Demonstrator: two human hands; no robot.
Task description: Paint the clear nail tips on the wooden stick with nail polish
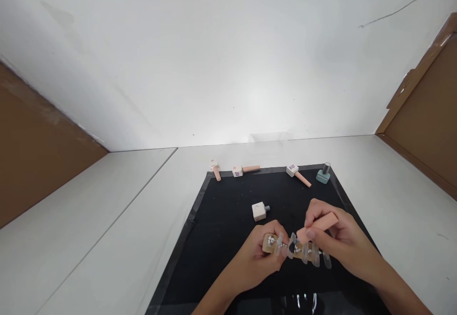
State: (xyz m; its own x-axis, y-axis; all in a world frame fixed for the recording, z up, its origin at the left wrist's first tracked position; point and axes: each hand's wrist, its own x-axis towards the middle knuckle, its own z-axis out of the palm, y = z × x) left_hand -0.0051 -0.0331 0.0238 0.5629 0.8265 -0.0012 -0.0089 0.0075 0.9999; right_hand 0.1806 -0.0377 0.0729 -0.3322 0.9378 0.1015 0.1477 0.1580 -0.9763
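My left hand [262, 255] grips one end of a wooden nail-tip stand [267, 244] low over the black mat. Several clear false nails [305, 253] stick out along it on metal mounts, and one nail [292, 247] has a dark patch. My right hand [342, 238] pinches a pink nail polish cap [323, 222], tilted with its lower end close over the nails. The brush tip is hidden or too small to make out. Just beyond my hands lies an uncapped white nail polish bottle [259, 211] on its side, its grey neck pointing right.
At the mat's [200, 258] far edge lie white bottles with pink caps: one at left [214, 168], one in the middle [246, 169], one at right [298, 174]. A teal bottle [323, 176] stands in the far right corner. Brown cardboard panels [428, 100] flank the white table.
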